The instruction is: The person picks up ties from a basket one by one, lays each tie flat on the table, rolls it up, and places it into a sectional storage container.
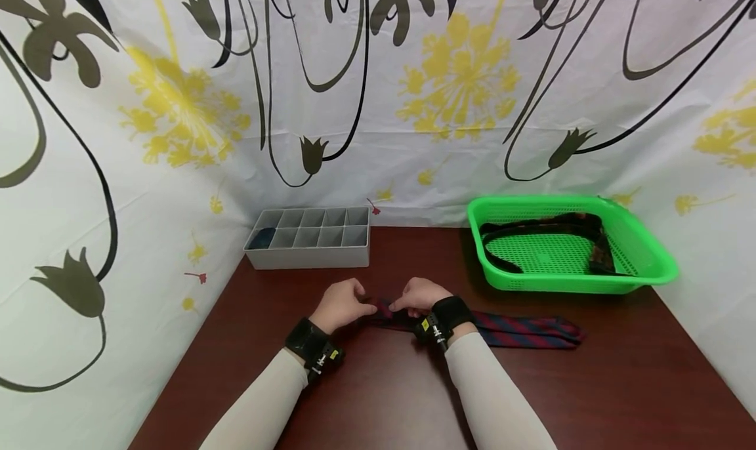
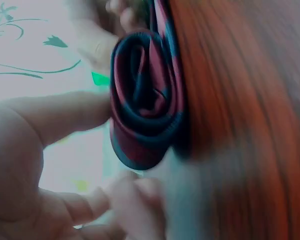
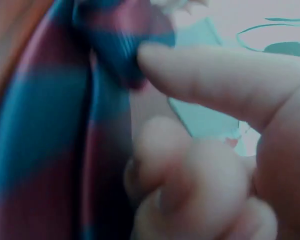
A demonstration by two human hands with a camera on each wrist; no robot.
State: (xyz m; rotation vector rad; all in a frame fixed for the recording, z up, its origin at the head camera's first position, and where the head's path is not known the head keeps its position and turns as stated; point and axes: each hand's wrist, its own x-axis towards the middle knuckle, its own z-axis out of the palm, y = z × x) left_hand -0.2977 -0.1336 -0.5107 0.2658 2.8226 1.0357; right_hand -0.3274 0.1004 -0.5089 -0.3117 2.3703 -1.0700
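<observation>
A necktie (image 1: 531,332) with dark red and navy stripes lies lengthwise on the table, its left end wound into a roll (image 2: 146,95). At the left of this roll is my left hand (image 1: 341,304), its thumb touching the roll and its other fingers curved close to it, blurred in the left wrist view. From the other side my right hand (image 1: 422,295) holds the roll, thumb tip against the cloth (image 3: 122,45) and fingers curled below. The flat doubled length runs to the right under my right wrist, which partly hides it.
A grey compartment box (image 1: 310,258) stands at the back left, a dark blue item (image 1: 262,239) in one front-left compartment. At the back right, a green basket (image 1: 567,283) holds a dark patterned strip of cloth (image 1: 581,222). Patterned fabric (image 1: 378,168) hangs behind the brown table (image 1: 378,397).
</observation>
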